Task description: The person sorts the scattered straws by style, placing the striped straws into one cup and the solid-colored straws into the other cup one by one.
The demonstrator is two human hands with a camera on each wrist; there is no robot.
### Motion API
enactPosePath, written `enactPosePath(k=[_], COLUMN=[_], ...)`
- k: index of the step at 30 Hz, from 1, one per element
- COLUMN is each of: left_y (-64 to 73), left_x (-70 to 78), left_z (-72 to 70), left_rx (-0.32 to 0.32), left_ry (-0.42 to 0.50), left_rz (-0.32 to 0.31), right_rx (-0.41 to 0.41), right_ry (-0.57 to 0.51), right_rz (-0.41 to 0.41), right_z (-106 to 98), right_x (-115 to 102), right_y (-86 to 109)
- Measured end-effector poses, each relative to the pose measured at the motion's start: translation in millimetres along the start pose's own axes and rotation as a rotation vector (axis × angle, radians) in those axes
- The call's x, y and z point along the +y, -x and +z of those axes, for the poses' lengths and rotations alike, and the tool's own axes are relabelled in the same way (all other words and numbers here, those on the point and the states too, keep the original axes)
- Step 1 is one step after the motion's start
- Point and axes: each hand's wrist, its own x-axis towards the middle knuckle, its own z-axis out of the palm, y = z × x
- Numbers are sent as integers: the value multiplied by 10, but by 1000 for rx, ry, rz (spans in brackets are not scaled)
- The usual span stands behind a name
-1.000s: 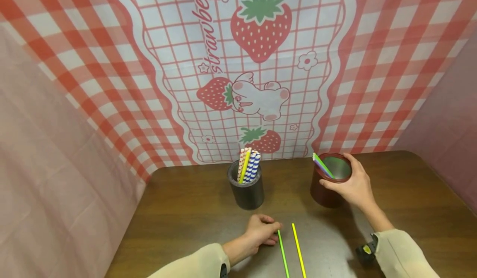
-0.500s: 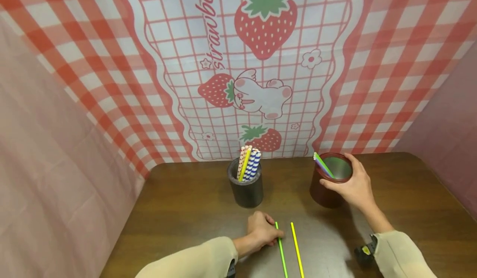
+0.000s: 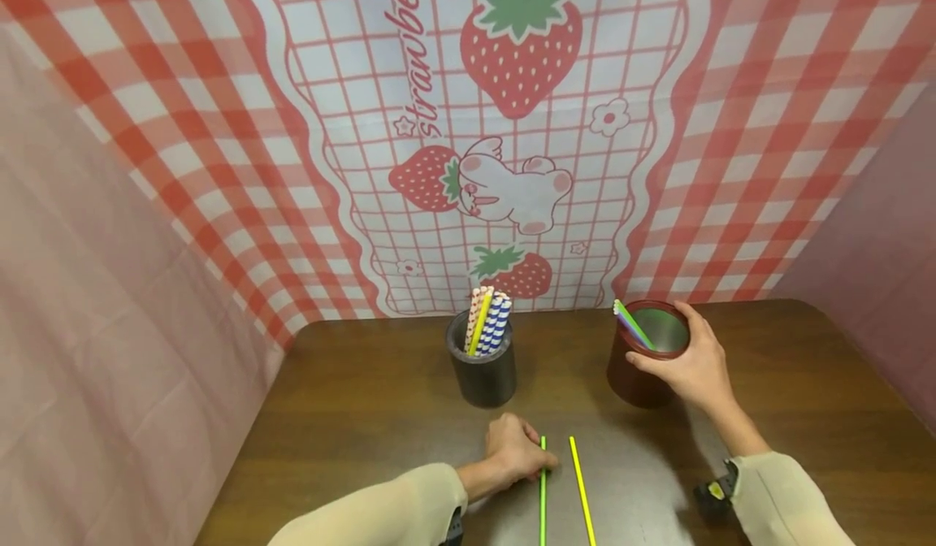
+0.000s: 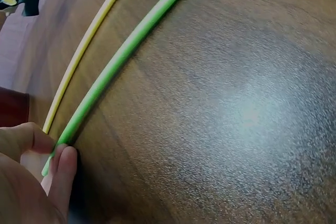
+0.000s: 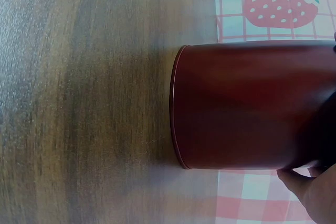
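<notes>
My left hand pinches a green straw near its far end, low over the brown table. In the left wrist view the thumb and fingers close around that green straw. Beside it, a yellow straw lies apart on the wood. My right hand grips the dark red canister around its upper side and rim. Several straws, green and purple among them, lean inside that canister. The right wrist view shows its red wall upright on the table, with fingertips at its lower edge.
A black cup stands left of the canister, holding several blue-striped, red-dotted and yellow straws. Behind the table hangs a strawberry-print cloth. Pink fabric hangs at the left side.
My left hand has shifted slightly right onto the green straw and taken hold of it. The straw has turned a little, its near end swinging left. The right hand stays on the canister.
</notes>
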Motion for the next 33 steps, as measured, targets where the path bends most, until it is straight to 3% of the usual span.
enactPosePath(k=[7,11,15,24,33], left_y=[-5,-57,-124,-263,-421], left_x=[40,141,270,599,1124], left_z=[-48,-104,-162,-251,-415], left_rx=[-91,-117,-126,-80,-15], left_ry=[265,379,423,511,651], left_rz=[-78,-73,-38,41,249], right_rx=[-3,2,11,16,19], right_ry=[1,2,4,10,5], right_rz=[-12,-20,-20,-21,-15], right_z=[5,1,-7,-11,0], right_x=[2,-2,7,14,2], right_y=[0,-9,-10,6,17])
